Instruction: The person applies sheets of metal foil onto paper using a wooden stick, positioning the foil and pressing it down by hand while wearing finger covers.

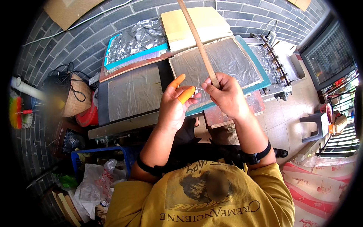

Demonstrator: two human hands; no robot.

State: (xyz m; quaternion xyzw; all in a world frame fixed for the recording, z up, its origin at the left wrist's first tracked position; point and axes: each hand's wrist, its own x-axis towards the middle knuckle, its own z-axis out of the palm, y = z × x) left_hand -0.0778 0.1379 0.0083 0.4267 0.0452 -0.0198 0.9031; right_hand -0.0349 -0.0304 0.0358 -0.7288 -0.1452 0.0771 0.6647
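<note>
My right hand (227,95) grips the lower end of a long flat wooden stick (195,35), which slants up and away to the left. Orange finger cots (186,95) cover two fingertips of my left hand (175,107), close beside the right one. Between the hands shows a small shiny scrap (198,90), perhaps foil or clear film; which fingers hold it is unclear. Under them lies a board covered with wrinkled silvery foil (235,62), on a teal mat (255,88). A second foil sheet (133,93) rests on the dark surface to the left.
A blue tray (136,56) of crumpled foil stands behind, left of a stack of yellowish paper (195,27). Farther right is a metal device with a toothed bar (276,63). A grey stool (314,124) is on the tiled floor; a blue crate (99,150) sits low left.
</note>
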